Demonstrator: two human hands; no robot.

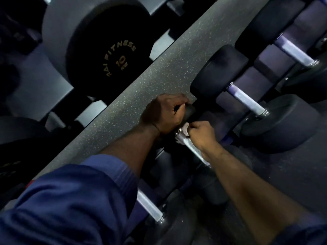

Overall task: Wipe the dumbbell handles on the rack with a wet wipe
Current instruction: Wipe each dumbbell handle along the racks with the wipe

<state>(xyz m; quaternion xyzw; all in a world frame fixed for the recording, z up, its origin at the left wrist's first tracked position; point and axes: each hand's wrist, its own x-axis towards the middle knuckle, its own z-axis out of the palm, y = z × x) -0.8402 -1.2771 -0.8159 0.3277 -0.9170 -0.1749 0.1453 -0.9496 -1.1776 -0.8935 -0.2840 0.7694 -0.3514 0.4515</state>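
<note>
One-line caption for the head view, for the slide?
Left hand grips a dumbbell head while the right hand holds a wet wipe on its knurled handle.

Single view from a head-worn wide-angle camera. It looks forward and steeply down along both forearms. The frame is strongly rolled: a speckled grey surface [159,71] crosses it diagonally from lower left to upper right. Range is close. The left hand [164,113], gripping the end of a dumbbell [191,147], and the right hand [201,133], pinching the wet wipe [184,129], sit just right of centre. A blue sleeve [62,200] fills the lower left corner. A weight marked 10 kg [106,48] looms large at upper left. Racked dumbbells [246,101] run along the right side. The corners are dark.
</note>
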